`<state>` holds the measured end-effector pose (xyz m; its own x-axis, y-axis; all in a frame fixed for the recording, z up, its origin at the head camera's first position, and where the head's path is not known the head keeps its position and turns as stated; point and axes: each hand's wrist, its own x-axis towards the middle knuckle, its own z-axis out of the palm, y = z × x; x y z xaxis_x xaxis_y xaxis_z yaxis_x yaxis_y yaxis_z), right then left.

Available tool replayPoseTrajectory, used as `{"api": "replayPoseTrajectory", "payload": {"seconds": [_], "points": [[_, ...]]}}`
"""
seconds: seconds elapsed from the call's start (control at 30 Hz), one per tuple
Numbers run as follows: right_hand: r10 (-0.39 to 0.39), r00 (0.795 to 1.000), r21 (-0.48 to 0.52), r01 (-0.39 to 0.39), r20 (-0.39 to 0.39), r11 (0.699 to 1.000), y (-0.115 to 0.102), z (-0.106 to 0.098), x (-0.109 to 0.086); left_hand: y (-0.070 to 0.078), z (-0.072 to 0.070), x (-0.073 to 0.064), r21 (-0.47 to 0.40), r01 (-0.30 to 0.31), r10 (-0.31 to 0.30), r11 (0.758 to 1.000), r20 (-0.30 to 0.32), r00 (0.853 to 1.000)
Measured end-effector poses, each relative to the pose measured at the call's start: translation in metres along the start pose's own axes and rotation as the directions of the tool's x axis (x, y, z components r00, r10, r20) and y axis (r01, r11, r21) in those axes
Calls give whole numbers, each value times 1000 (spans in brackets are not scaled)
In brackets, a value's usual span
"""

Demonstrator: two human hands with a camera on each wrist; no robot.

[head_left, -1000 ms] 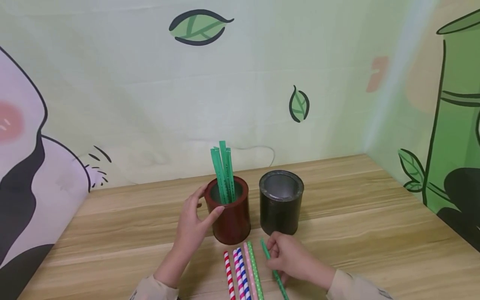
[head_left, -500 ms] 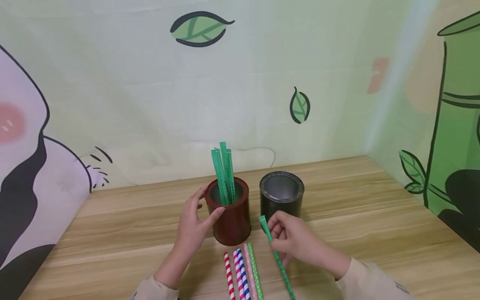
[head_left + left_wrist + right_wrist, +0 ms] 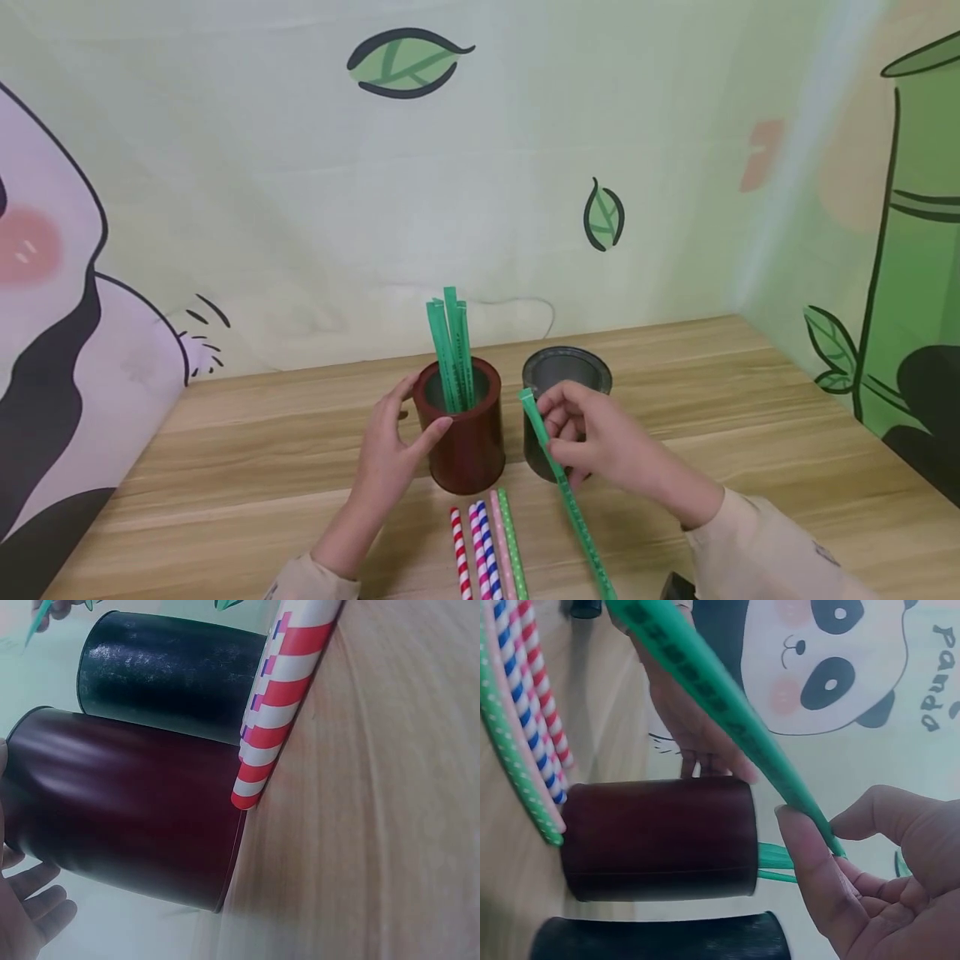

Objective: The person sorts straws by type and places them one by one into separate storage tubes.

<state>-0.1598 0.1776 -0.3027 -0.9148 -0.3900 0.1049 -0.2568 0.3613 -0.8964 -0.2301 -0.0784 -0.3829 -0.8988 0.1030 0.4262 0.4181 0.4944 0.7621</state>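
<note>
My left hand holds the dark red cup from its left side, thumb at the front of the rim and fingers round the far side. Several flat-ended green wrapped straws stand in that cup, leaning slightly left. My right hand pinches another green wrapped straw near its upper end, between thumb and fingers. This straw slants in front of the black cup, its lower end toward me. In the right wrist view, printed lettering runs along the held straw.
Striped straws in red, magenta and blue lie on the wooden table before the red cup. A pink straw and a dotted green straw lie beside them. Behind rises a printed cloth backdrop.
My right hand has lifted the green wrapped straw off the table, moving up and away until it is in front of the black cup. The left hand stays on the red cup.
</note>
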Motion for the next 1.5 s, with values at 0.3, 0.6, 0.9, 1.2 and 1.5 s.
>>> {"api": "replayPoseTrajectory", "payload": {"seconds": [0.3, 0.6, 0.9, 1.2, 1.5], "points": [[-75, 994, -85, 68, -79, 994, -13, -14, 8, -2, 0, -1, -10, 8, -8, 1000, 6, 1000], [-112, 983, -172, 87, -147, 981, -29, -31, 21, -1, 1, -1, -1, 41, -41, 999, 20, 999], [-158, 964, -199, 116, -213, 973, -49, -47, 39, 1, 1, 0, 0, 25, -25, 1000, 16, 1000], [-185, 945, -170, 143, -268, 975, -65, -58, 59, 1, 0, 0, -2, 31, -31, 1000, 17, 999], [-231, 913, -32, 234, -336, 972, -74, -59, 76, 0, 0, -1, -5, 12, -12, 1000, 2, 1000]]}}
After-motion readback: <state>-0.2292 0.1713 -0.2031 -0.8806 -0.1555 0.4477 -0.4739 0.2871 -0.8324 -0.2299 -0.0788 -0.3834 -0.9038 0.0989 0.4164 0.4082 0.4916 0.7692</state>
